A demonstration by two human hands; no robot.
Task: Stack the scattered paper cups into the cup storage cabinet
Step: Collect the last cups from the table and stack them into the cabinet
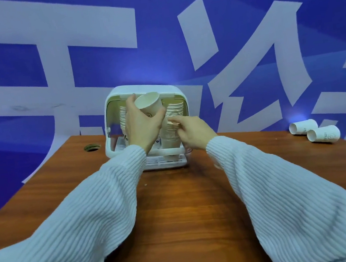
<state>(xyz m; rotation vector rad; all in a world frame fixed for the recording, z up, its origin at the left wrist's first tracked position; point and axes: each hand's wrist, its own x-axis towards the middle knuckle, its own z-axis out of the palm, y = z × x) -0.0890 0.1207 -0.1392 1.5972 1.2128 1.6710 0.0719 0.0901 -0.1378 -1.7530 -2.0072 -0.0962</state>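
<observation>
At the far edge of the bench (178, 207), a single paper cup (150, 103) is held tilted in the left hand (142, 122) before the open cabinet (147, 121), while a stack of cups (169, 135) inside is steadied by the fingers of the right hand (192, 131). Two loose cups (314, 131) are left lying well apart at the right. The held cup should be aligned mouth-down over the stack before being pressed on.

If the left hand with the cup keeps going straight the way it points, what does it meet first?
Most likely the left stack of cups inside the cabinet. The left hand holds a cup at the cabinet's opening, pointing inward. Depth is unclear from this one view.
</observation>
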